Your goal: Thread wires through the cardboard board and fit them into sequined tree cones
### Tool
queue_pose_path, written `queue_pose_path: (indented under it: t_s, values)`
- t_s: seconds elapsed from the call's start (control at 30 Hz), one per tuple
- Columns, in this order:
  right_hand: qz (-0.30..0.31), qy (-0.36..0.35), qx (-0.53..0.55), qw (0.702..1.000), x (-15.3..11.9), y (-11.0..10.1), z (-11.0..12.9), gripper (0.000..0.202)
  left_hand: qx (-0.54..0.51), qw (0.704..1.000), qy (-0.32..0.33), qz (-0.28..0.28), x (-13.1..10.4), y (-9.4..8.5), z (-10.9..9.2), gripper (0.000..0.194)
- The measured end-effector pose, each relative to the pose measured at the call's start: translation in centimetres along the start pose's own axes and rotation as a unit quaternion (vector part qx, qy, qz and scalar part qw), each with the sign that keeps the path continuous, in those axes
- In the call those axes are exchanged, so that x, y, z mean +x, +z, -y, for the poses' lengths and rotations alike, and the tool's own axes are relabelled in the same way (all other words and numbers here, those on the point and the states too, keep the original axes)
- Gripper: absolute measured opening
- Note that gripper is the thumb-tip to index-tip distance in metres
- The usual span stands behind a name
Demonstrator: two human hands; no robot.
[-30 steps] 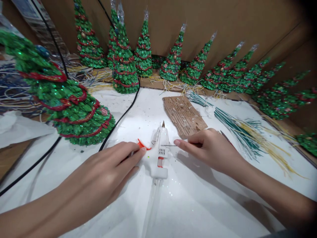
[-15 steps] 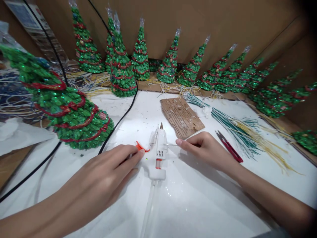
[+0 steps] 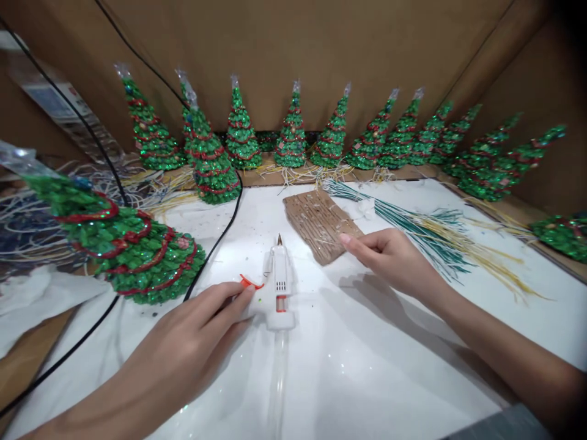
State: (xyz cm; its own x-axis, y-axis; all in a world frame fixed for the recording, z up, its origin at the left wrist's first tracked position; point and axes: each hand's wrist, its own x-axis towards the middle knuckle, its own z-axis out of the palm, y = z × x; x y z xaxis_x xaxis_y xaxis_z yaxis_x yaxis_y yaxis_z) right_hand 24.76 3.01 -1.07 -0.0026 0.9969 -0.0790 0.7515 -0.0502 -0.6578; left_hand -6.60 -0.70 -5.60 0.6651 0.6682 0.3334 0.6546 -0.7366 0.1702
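A white glue gun [image 3: 280, 269] lies on the white table, its metal tip facing away and a clear glue stick [image 3: 279, 373] out of its back end. My left hand [image 3: 202, 333] is closed on the glue gun at its orange trigger [image 3: 251, 282]. Over the near right edge of the brown corrugated cardboard [image 3: 316, 223], my right hand [image 3: 389, 260] pinches with thumb and forefinger; whatever lies between the fingertips is too small to make out. Dried glue strands show on the cardboard.
Small green trees [image 3: 293, 134] with red garlands line the back and right. A larger tree [image 3: 151, 256] leans at the left by a black cable [image 3: 227, 226]. Green wires [image 3: 413, 229] and yellow wires [image 3: 495, 260] lie right; white paper [image 3: 41, 299] at left.
My right hand has moved away from the glue gun to the cardboard's edge. The view has shifted, and the red-handled snips are no longer visible. My left hand keeps its hold.
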Motion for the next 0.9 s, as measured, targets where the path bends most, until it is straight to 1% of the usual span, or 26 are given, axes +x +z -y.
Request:
queue_pose_path:
  t_s: [0.07,0.17,0.3,0.43,0.6,0.7,0.77,0.83,0.87,0.9]
  values:
    - [-0.020,-0.009,-0.007,1.000,-0.1,-0.7,-0.5,0.058,0.003,1.000,-0.005,-0.001,0.1,-0.1,0.0,0.034]
    - [-0.034,-0.015,-0.024,0.999,-0.3,-1.6,-1.9,0.052,0.010,1.000,-0.007,-0.006,0.3,-0.2,0.0,0.034]
    - [-0.051,-0.016,-0.072,0.996,-1.2,-2.1,-3.7,0.041,0.012,1.000,0.007,-0.013,0.7,-0.3,-0.2,0.034]
    - [-0.062,-0.012,-0.117,0.991,-2.5,-2.0,-4.3,0.029,0.031,0.999,0.005,-0.004,1.0,-0.3,-0.3,0.037]
    - [-0.062,-0.021,-0.188,0.980,-4.1,-1.6,-4.7,0.025,0.038,0.999,0.018,-0.008,1.2,-0.6,-0.1,0.038]
    - [-0.052,-0.049,-0.214,0.974,-4.7,-1.3,-5.1,0.022,0.036,0.999,0.009,0.028,1.5,-1.1,-0.2,0.044]
    - [-0.047,-0.069,-0.220,0.972,-4.9,-1.0,-5.4,0.020,0.044,0.998,-0.004,0.048,2.0,-1.6,-0.6,0.047]
    - [-0.050,-0.082,-0.223,0.970,-4.9,-0.7,-5.6,0.019,0.049,0.998,0.000,0.033,2.8,-1.9,-1.4,0.044]
    - [-0.054,-0.085,-0.224,0.969,-5.0,-0.5,-5.6,0.019,0.043,0.999,0.014,0.019,3.4,-1.9,-1.9,0.040]
    - [-0.057,-0.087,-0.224,0.969,-5.0,-0.5,-5.7,0.019,0.037,0.999,0.025,0.017,4.1,-1.9,-2.5,0.037]
